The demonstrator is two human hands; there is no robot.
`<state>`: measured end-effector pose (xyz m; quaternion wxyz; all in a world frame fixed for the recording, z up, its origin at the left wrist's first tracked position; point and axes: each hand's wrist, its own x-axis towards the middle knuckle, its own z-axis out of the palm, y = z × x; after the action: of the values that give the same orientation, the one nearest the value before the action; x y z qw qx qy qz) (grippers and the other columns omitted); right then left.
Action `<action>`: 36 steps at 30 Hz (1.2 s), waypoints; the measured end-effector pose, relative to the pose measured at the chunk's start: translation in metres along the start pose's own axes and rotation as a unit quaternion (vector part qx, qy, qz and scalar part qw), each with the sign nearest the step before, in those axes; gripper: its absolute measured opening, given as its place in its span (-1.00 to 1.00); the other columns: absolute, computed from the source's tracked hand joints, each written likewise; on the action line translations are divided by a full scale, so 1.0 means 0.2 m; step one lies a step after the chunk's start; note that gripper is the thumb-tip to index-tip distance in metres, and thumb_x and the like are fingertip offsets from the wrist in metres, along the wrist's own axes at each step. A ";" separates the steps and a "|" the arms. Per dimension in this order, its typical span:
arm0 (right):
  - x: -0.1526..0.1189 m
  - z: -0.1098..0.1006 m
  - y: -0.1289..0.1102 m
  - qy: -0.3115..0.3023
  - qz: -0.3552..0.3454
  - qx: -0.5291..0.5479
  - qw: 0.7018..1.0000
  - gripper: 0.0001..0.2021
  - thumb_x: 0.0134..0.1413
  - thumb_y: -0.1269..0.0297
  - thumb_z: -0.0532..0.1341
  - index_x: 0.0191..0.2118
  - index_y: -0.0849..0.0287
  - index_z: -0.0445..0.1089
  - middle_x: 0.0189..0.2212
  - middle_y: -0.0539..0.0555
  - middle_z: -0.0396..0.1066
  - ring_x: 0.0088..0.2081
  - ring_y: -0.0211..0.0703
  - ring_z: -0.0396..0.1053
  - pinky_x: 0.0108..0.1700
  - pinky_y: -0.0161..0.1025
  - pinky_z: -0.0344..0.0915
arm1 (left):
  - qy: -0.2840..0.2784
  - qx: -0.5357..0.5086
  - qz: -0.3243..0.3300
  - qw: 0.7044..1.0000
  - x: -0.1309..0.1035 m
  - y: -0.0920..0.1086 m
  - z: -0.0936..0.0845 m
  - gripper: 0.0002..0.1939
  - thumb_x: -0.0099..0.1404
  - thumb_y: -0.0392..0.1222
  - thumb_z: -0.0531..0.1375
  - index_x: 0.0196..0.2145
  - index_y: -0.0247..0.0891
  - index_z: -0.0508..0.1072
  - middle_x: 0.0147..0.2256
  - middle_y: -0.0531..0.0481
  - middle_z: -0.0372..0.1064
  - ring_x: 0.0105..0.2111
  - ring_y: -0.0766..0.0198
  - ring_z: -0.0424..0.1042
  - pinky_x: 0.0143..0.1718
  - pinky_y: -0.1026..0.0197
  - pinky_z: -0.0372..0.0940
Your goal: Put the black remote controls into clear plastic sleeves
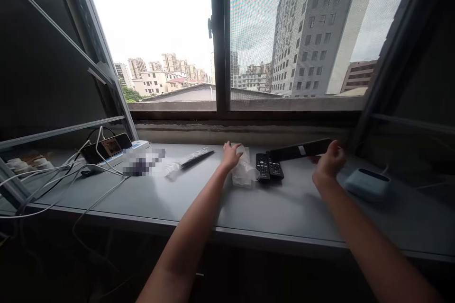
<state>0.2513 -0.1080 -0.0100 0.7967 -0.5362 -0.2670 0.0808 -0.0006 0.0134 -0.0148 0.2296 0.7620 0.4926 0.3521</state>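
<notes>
My right hand (330,163) grips one end of a long black remote control (296,150), its back with a small white label showing. The far end of it hangs over two black remote controls (262,166) lying side by side, buttons up. My left hand (232,155) reaches to clear plastic bags (243,173) left of those two. Its fingers are apart, and whether they touch the plastic I cannot tell. Farther left, another dark remote control (197,158) lies in a clear plastic sleeve.
On the grey desk (142,199), a phone (112,146) leans at the left among white cables (101,165). Beside my right wrist sits a pale blue box-like device (368,183). A window (220,57) stands behind the desk, with metal frame posts at both sides.
</notes>
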 end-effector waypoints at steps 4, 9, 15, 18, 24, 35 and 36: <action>-0.05 0.03 -0.03 0.022 0.002 0.088 0.996 -0.69 0.05 -0.07 0.10 -0.24 0.05 0.15 -0.28 0.00 0.26 -0.49 -0.15 0.47 -0.46 -0.16 0.42 | -0.081 0.160 0.038 0.983 -0.05 0.07 -0.03 -0.53 0.40 0.00 -0.02 0.14 -0.25 0.38 0.31 -0.27 -0.01 0.35 -0.13 -0.21 0.28 -0.23 -0.34; -0.14 -0.02 -0.04 -0.105 -0.047 0.069 0.991 -0.70 0.00 -0.03 0.21 -0.27 0.03 0.22 -0.39 -0.05 0.30 -0.47 -0.10 0.50 -0.35 -0.09 0.50 | -0.262 0.184 0.075 0.944 -0.13 0.14 -0.04 -0.32 0.31 0.19 0.06 0.22 -0.31 0.26 0.29 -0.35 0.01 0.32 -0.17 -0.10 0.27 -0.22 -0.23; -0.19 -0.15 -0.02 -0.195 -0.078 -0.040 0.977 -0.64 0.03 -0.16 0.20 -0.35 0.05 0.24 -0.26 0.08 0.49 -0.38 -0.05 0.49 -0.21 0.01 0.47 | -0.346 0.104 0.076 0.929 -0.11 0.12 -0.14 -0.22 0.25 0.00 0.20 0.33 -0.28 0.05 0.36 -0.21 -0.21 0.37 0.03 -0.26 0.32 0.05 -0.23; -0.19 -0.16 -0.04 -0.201 -0.109 -0.101 0.968 -0.62 0.06 -0.17 0.17 -0.42 0.06 0.23 -0.20 0.12 0.51 -0.27 -0.03 0.49 -0.17 -0.05 0.43 | -0.355 0.082 0.073 0.928 -0.10 0.10 -0.15 -0.26 0.31 0.03 0.13 0.35 -0.23 0.00 0.37 -0.14 -0.28 0.37 0.08 -0.38 0.32 0.01 -0.26; -0.16 -0.16 0.00 -0.182 -0.171 -0.266 0.931 -0.61 0.04 -0.13 0.12 -0.56 0.06 0.19 -0.32 0.15 0.54 -0.21 0.07 0.46 -0.14 -0.07 0.33 | -0.338 0.137 0.049 0.930 -0.11 0.07 -0.11 -0.25 0.32 0.05 0.12 0.34 -0.30 0.00 0.37 -0.22 -0.39 0.36 0.00 -0.50 0.31 -0.14 -0.34; -0.15 -0.13 0.22 -0.337 -0.195 -0.417 0.821 -0.63 0.13 0.07 0.08 0.03 -0.02 0.34 0.02 0.11 0.46 0.02 0.11 0.41 0.00 0.06 0.34 | -0.354 0.193 0.085 0.911 -0.15 0.07 -0.07 -0.08 0.27 0.31 0.00 0.38 -0.29 -0.16 0.36 -0.22 -0.60 0.34 0.00 -0.65 0.25 -0.26 -0.55; -0.14 -0.13 0.23 -0.344 -0.198 -0.419 0.817 -0.59 0.14 0.04 0.06 0.07 -0.02 0.33 0.07 0.12 0.42 0.08 0.13 0.38 0.04 0.11 0.32 | -0.351 0.197 0.089 0.911 -0.16 0.06 -0.06 -0.07 0.27 0.33 -0.01 0.38 -0.29 -0.16 0.36 -0.22 -0.60 0.34 0.00 -0.65 0.25 -0.27 -0.57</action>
<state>0.2484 -0.1220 -0.0690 0.3501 -0.6912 -0.6320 -0.0189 -0.0108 -0.0206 -0.0078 0.2007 0.9070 0.3695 -0.0234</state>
